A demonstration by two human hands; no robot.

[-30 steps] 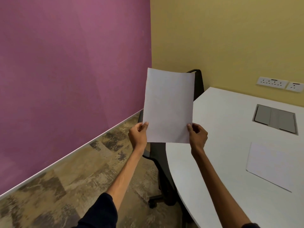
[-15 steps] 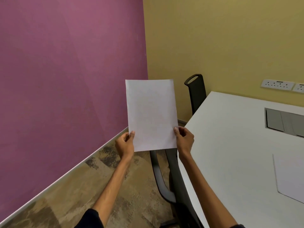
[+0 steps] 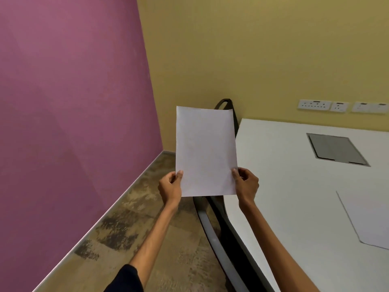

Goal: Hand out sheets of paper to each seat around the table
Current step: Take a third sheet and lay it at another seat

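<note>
A purple wall [image 3: 69, 112] fills the left, a yellow wall [image 3: 263, 49] the upper right, mottled brown floor [image 3: 168, 249] below; what looks like a dark chair [image 3: 226, 103] stands mid-frame.

Held sheet [image 3: 205, 151] hides chair [image 3: 226, 103] back; table sheet [image 3: 370, 218] cut by right edge.

A: What is the person wearing?
B: A dark, near-black sleeve [image 3: 126, 280] shows on the left arm, pushed up so the forearm is bare.
A: And the right arm?
B: Bare as far as it shows. Both hands are gloveless.
</note>
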